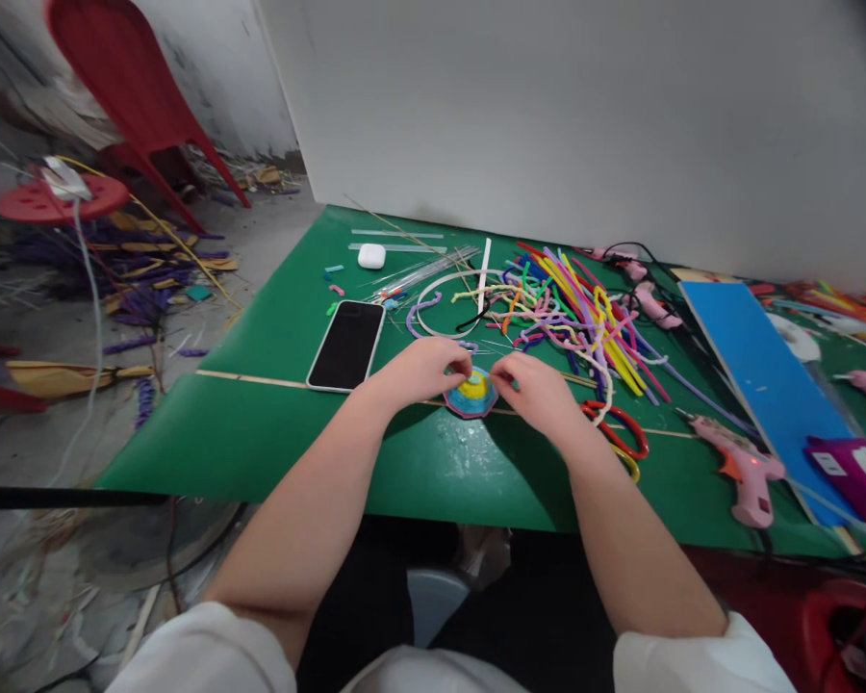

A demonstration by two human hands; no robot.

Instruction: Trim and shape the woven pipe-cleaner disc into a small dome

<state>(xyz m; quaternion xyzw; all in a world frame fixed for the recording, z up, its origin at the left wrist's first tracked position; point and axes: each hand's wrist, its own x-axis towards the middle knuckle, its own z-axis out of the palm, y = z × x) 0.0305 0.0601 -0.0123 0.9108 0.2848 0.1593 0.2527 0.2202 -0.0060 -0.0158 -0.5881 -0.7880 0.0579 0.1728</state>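
Note:
A small round pipe-cleaner piece (471, 399), with a yellow middle, a blue ring and a dark pinkish rim, lies on the green tabletop between my hands. My left hand (427, 373) is closed at its upper left, thumb and finger pinched on it near the yellow middle. At the right rim, my right hand (538, 393) pinches with thumb and forefinger against the edge. My fingers hide part of the piece, and the exact contact is too small to make out. A phone (346, 346) lies left of my left hand.
Behind my hands spreads a heap of coloured pipe cleaners (555, 298). Red-handled scissors (631, 428) and a pink glue gun (747, 467) lie to the right, beside a blue board (757, 375). A white earbud case (371, 256) and clear sticks (422, 274) are further back.

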